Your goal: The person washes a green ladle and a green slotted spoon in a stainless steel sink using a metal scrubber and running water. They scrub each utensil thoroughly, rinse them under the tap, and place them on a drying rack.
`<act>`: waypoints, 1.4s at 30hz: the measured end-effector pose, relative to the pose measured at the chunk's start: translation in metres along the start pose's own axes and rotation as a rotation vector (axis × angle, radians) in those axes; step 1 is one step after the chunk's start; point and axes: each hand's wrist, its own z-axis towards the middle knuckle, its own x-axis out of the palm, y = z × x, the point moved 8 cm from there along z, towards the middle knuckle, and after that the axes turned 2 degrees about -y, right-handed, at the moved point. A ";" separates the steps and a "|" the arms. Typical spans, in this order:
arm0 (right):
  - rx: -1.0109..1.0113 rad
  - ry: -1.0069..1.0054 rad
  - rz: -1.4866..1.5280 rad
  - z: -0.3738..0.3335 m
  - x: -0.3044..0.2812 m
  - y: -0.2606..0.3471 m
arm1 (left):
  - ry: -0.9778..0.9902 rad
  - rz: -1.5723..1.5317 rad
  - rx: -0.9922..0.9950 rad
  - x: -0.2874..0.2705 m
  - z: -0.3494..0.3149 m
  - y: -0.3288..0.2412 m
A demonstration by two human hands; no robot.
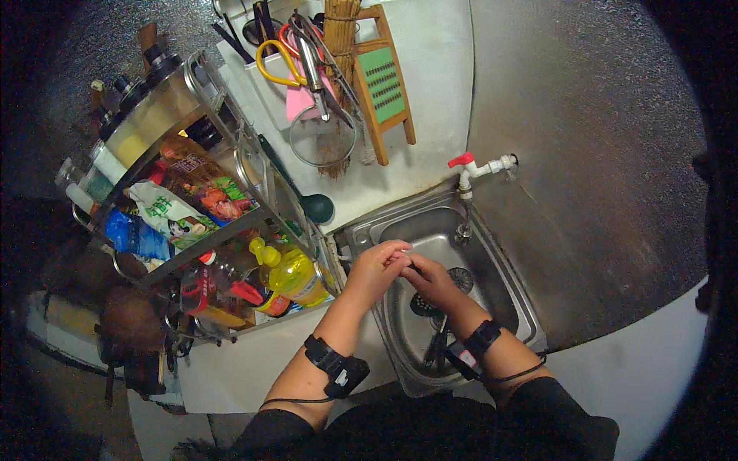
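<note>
Over the left part of the steel sink [500, 269], my left hand [374, 270] and my right hand [437, 286] meet at the fingertips. The fingers of both are curled and pressed together. A small pale spot shows between them, but whatever they pinch is too small and covered to name. Below my right hand, a black slotted utensil [424, 304] lies in the basin, with dark handles [437, 346] near the front wall. A white tap [466, 184] with a red lever stands at the sink's back edge.
At left stands a metal rack [265, 207] with bottles, bags and a yellow soap bottle [296, 275]. Scissors [278, 63], a round strainer [323, 138], a wooden grater [382, 84] and a dark green ladle [317, 207] are by the back wall. A metal-like sheet [600, 192] borders the sink's right.
</note>
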 end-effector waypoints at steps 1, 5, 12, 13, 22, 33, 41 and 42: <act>0.039 0.011 0.054 -0.001 0.002 -0.002 | -0.022 0.064 -0.005 -0.004 0.000 0.000; 0.086 0.019 0.082 -0.002 0.007 -0.010 | -0.064 0.000 -0.106 -0.009 -0.004 0.015; 0.084 -0.059 0.029 0.011 0.010 -0.017 | -0.132 -0.175 -0.109 -0.019 -0.007 0.031; 0.081 -0.078 -0.034 0.015 0.010 -0.016 | -0.169 -0.219 -0.140 -0.022 -0.008 0.034; -0.021 -0.090 -0.231 0.064 0.021 0.027 | -0.550 -0.495 -0.300 -0.060 -0.035 0.060; -0.293 -0.124 0.128 0.119 0.068 0.080 | -0.470 -0.673 -0.485 -0.078 -0.085 0.067; -0.217 -0.063 0.092 0.117 0.078 0.068 | -0.575 -0.772 -0.268 -0.112 -0.050 0.015; -0.228 -0.037 0.069 0.116 0.082 0.067 | -0.607 -0.784 -0.215 -0.116 -0.046 0.009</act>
